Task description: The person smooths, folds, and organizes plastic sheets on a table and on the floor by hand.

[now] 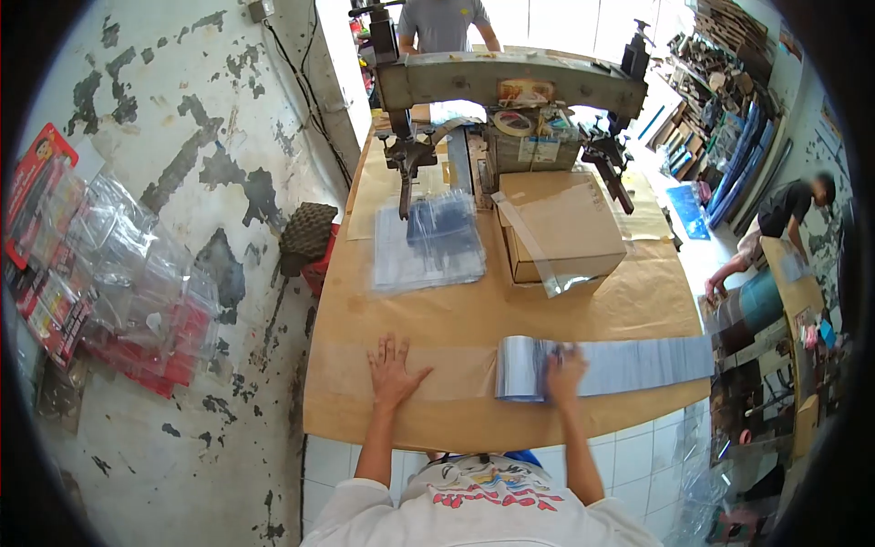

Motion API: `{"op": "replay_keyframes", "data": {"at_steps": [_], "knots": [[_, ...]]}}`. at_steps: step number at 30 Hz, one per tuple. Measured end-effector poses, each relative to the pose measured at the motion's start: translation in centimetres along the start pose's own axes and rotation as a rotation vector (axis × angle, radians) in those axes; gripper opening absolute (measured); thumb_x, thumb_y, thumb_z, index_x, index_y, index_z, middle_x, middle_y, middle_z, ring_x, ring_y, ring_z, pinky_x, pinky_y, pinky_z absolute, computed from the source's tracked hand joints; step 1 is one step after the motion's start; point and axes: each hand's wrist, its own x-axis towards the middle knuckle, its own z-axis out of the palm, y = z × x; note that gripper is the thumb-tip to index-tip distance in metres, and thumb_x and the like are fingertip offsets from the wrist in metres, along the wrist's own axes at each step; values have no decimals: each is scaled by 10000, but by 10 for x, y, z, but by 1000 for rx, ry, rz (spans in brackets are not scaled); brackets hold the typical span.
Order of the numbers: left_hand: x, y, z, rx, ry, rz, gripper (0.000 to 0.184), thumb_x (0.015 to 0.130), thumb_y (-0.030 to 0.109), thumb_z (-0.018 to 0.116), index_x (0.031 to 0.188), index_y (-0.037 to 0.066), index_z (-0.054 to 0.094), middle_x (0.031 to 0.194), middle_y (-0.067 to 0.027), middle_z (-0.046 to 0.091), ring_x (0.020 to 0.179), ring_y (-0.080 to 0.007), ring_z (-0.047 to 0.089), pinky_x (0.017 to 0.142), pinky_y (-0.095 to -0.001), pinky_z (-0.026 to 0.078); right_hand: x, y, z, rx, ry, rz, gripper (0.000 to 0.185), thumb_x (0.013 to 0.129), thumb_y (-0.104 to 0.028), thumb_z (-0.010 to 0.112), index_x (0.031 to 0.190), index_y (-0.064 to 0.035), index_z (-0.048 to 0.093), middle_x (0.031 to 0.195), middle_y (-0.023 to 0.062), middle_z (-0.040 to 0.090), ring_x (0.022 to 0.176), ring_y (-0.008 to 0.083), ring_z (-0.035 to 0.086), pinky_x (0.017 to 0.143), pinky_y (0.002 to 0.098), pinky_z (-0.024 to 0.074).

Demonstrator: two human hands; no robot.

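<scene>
My left hand [394, 372] lies flat with its fingers spread on the brown-covered table [437, 319]. Beneath and beside it runs a faint see-through strip on the brown surface. My right hand [566, 369], smeared by motion, is on a long strip of clear bluish plastic film [647, 366] that reaches the table's right edge. The strip's left end [519, 369] curls over beside that hand. Something dark bluish shows at my right fingers, but I cannot make out whether they grip it or only press.
Ahead lie a stack of clear plastic sheets [428, 246] and a taped cardboard box [561, 228], under a heavy metal press [510, 82]. Plastic packaging [137, 273] hangs on the left wall. One person [442, 25] stands behind the press; another person [788, 214] bends at the right.
</scene>
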Motion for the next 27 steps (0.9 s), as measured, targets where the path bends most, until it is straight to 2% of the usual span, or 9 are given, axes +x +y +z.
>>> {"op": "replay_keyframes", "data": {"at_steps": [2, 5, 8, 9, 12, 15, 18, 23, 27], "knots": [[-1, -13, -8, 15, 7, -7, 932, 737, 719, 595, 1448, 147, 404, 1548, -183, 245, 1447, -336, 179, 1143, -588, 73, -20, -86, 6, -27, -120, 91, 841, 813, -587, 590, 1421, -34, 408, 1534, 262, 215, 1424, 459, 145, 1081, 692, -17], [-4, -41, -19, 16, 8, -49, 941, 732, 718, 603, 1449, 144, 401, 1544, -188, 250, 1444, -335, 189, 1148, -577, 71, -26, -144, -9, -42, -202, 120, 964, 763, -667, 590, 1457, -42, 353, 1561, 241, 154, 1427, 487, 93, 1055, 724, -28], [-5, -78, -26, 29, -18, -57, 942, 732, 713, 611, 1454, 149, 395, 1547, -191, 244, 1444, -329, 194, 1156, -556, 67, -34, -140, -15, 1, -343, 32, 1003, 719, -706, 602, 1457, -70, 366, 1569, 223, 142, 1414, 519, 88, 1038, 740, -49], [-4, -90, -27, 26, -8, -58, 944, 732, 717, 607, 1458, 154, 390, 1551, -188, 235, 1446, -324, 189, 1158, -551, 66, -36, -140, -23, -74, -364, 22, 898, 767, -661, 585, 1456, -121, 386, 1566, 222, 160, 1430, 475, 99, 1027, 753, -56], [-11, -128, -28, 17, -7, -89, 953, 734, 732, 590, 1471, 168, 370, 1564, -178, 209, 1455, -309, 172, 1163, -538, 63, -36, -95, -23, -261, -219, -120, 721, 854, -550, 564, 1449, -177, 399, 1573, 175, 182, 1449, 394, 139, 1054, 735, -7], [-14, -159, -27, -2, -23, -157, 977, 735, 762, 557, 1489, 181, 336, 1575, -167, 182, 1462, -298, 151, 1165, -533, 55, -22, -61, -45, -335, -185, -58, 602, 907, -489, 512, 1425, -192, 435, 1565, 151, 229, 1455, 348, 158, 1097, 683, 4], [-18, -178, -30, -14, -40, -223, 1010, 729, 793, 525, 1504, 187, 297, 1580, -159, 170, 1466, -294, 138, 1165, -538, 45, -4, -17, -63, -313, -115, 22, 579, 907, -476, 502, 1407, -187, 463, 1545, 169, 270, 1442, 368, 186, 1127, 634, 17], [-30, -202, -32, -47, -68, -334, 1023, 729, 817, 492, 1514, 200, 269, 1581, -158, 166, 1463, -302, 146, 1163, -553, 45, 16, 44, -100, -368, -76, 119, 538, 914, -460, 499, 1389, -207, 484, 1543, 141, 286, 1444, 343, 193, 1140, 610, 26], [-35, -221, -34, -27, -67, -384, 987, 745, 821, 455, 1507, 217, 288, 1561, -171, 219, 1453, -313, 176, 1162, -563, 52, 34, 82, -115, -388, -58, 165, 490, 922, -449, 497, 1366, -243, 510, 1540, 104, 307, 1445, 317, 206, 1144, 604, 30]]}}
